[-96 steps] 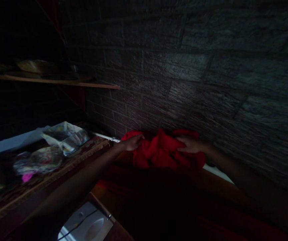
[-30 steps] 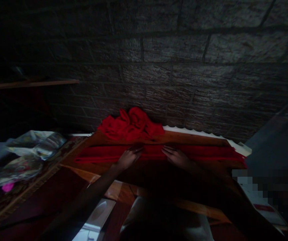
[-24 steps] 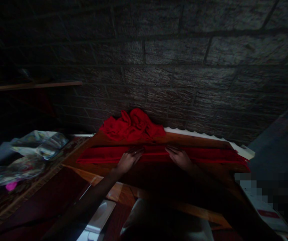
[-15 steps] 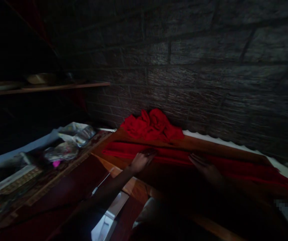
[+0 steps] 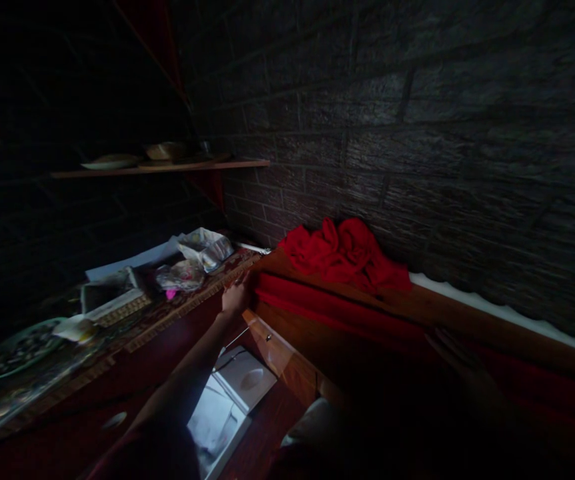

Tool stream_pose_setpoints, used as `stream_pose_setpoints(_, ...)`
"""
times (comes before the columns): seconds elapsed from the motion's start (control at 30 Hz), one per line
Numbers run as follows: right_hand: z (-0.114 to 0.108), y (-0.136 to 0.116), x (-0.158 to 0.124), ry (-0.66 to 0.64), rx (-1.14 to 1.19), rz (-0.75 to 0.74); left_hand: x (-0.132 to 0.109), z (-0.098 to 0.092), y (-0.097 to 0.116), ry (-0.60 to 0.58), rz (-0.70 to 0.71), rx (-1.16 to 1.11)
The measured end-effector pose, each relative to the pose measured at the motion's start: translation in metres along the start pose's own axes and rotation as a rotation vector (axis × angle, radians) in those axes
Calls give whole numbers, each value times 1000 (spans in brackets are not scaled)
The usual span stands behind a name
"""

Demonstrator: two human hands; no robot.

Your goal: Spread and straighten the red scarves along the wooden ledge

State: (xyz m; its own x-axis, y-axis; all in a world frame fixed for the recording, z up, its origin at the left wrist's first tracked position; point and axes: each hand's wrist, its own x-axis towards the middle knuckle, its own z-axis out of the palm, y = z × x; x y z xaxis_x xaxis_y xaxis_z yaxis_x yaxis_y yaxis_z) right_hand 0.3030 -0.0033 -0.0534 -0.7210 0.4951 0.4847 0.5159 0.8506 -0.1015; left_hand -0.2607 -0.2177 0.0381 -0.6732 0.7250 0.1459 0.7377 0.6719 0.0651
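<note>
A long, narrow folded red cloth (image 5: 327,308) lies across a brown wooden table (image 5: 287,319). At its left end is my left hand (image 5: 236,297), fingers laid out by the cloth's edge and partly lost in the dim light. My right hand (image 5: 460,357) rests flat farther along the strip, its fingers stretched out; deep shadow covers much of it. Behind the strip, against the wall, sits a crumpled heap of red cloth (image 5: 347,257).
To the left, a patterned mat (image 5: 167,313) bears a foil tray (image 5: 205,248), a plastic bag (image 5: 181,275) and a green round tray (image 5: 22,350). A wooden shelf (image 5: 127,171) juts out above. Below stands a white machine (image 5: 232,400). A dark brick wall (image 5: 417,167) rises behind.
My left hand has slid left along the folded cloth to its end. My right hand stays flat on the strip, now more shadowed. The view has turned left.
</note>
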Motion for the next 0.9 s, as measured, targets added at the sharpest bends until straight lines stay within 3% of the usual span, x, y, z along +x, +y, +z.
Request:
stream_pose_setpoints(0.07,1,2,-2,-3,-4,23,-1,-2,-15,-27,-124,-22)
stream_pose_setpoints(0.17,1,4,-6,-13,-10,16,-4,1,-23,62,-186,-68)
stream_pose_setpoints(0.27,0,5,-9,-15,-10,-11,-5,7,-25,111,-130,-59)
stream_pose_setpoints(0.37,-1,8,-12,-11,-20,-21,-3,14,-30,66,-73,-30)
stream_pose_setpoints(0.7,0,24,-20,-73,69,-35,-4,15,-31,57,-84,-62)
stream_pose_setpoints(0.9,-28,22,-17,-139,97,-4,5,15,-53,-63,40,-35)
